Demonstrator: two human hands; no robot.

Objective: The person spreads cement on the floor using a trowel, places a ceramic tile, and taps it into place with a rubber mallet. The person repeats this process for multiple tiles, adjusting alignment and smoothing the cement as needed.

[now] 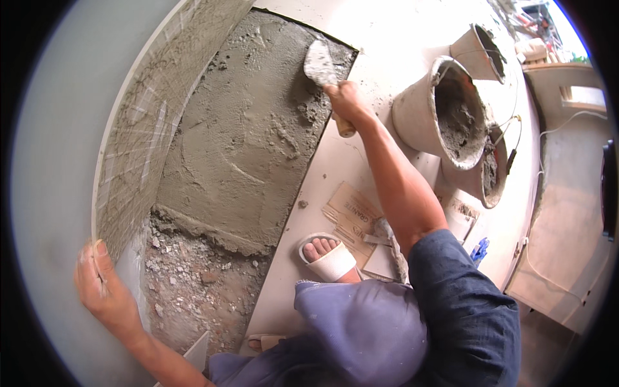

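Observation:
My left hand (109, 290) grips the near edge of a large floor tile (138, 135), thumb on one face and fingers behind. The tile stands on edge at the left, its gridded, mortar-smeared back turned toward a bed of wet grey mortar (225, 148). My right hand (351, 103) is closed round the wooden handle of a trowel (319, 62). The mortar-coated blade is over the far right part of the bed, near the border with the laid tiles; whether it touches the mortar I cannot tell.
Bare rubble (200, 277) lies at the bed's near end. To the right, on pale laid tiles (322, 164), stand a mortar-filled bucket (412, 109) and two more buckets. Cardboard pieces (351, 209) lie by my sandalled foot (329, 258). A wooden cabinet (567, 213) is at far right.

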